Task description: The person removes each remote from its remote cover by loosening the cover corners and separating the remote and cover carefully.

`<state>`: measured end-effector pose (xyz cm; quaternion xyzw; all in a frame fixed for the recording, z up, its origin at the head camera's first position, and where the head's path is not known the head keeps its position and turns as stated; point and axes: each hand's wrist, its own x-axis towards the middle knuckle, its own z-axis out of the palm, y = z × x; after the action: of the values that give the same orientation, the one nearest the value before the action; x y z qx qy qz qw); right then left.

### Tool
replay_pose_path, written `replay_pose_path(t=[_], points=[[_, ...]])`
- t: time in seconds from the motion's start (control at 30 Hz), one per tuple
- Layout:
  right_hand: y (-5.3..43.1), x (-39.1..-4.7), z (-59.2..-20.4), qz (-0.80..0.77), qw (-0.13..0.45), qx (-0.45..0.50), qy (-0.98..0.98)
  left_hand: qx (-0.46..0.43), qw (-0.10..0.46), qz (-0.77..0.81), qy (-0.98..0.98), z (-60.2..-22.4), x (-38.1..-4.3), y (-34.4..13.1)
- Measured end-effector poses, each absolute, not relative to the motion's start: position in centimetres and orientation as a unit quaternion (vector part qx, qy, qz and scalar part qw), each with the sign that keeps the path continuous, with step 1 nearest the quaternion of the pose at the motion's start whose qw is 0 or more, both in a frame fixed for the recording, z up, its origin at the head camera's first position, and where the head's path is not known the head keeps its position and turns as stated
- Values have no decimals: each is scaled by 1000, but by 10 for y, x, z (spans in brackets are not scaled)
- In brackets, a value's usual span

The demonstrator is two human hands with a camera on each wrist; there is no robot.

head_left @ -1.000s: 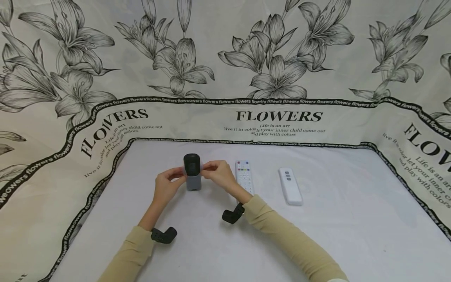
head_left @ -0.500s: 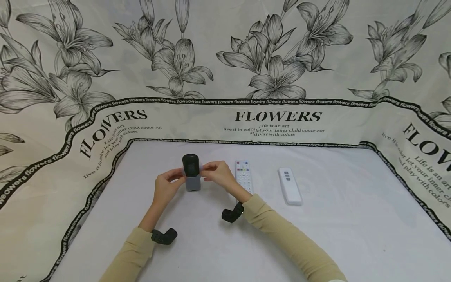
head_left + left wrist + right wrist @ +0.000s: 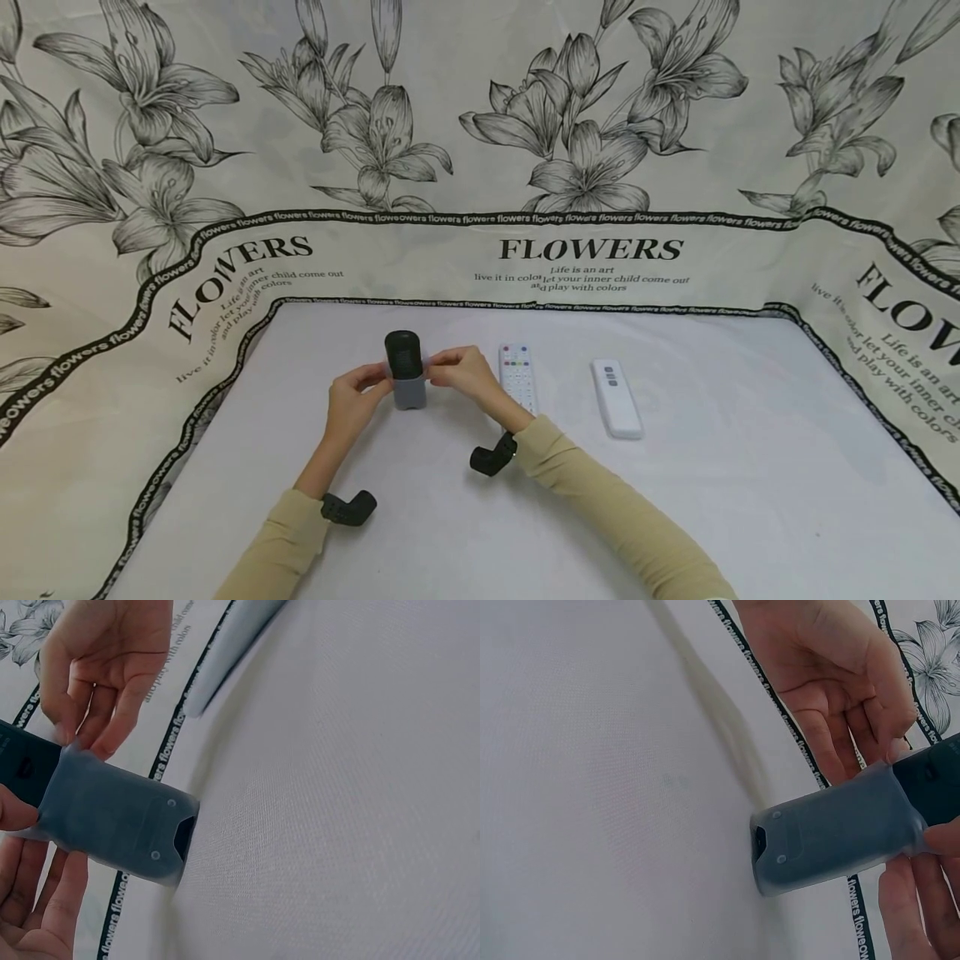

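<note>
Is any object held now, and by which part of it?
Yes: a translucent cover, with a black remote partly inside. The left grip and right grip pinch the cover near its open edge, one at each side.

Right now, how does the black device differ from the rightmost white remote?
The black device is partly inside a translucent sleeve, which the left hand and right hand pinch; the white remote lies on the table. The black device is dark; the white remote is pale, with grey buttons. Both are long, with rounded corners.
</note>
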<state>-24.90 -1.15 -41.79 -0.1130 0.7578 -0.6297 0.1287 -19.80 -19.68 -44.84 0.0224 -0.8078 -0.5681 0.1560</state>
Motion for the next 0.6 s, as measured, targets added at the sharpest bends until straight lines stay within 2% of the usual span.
replay_pose_path(t=[0.6], points=[[-9, -249, -419, -617, 151, -110, 764, 24, 155, -583, -797, -454, -199, -199]])
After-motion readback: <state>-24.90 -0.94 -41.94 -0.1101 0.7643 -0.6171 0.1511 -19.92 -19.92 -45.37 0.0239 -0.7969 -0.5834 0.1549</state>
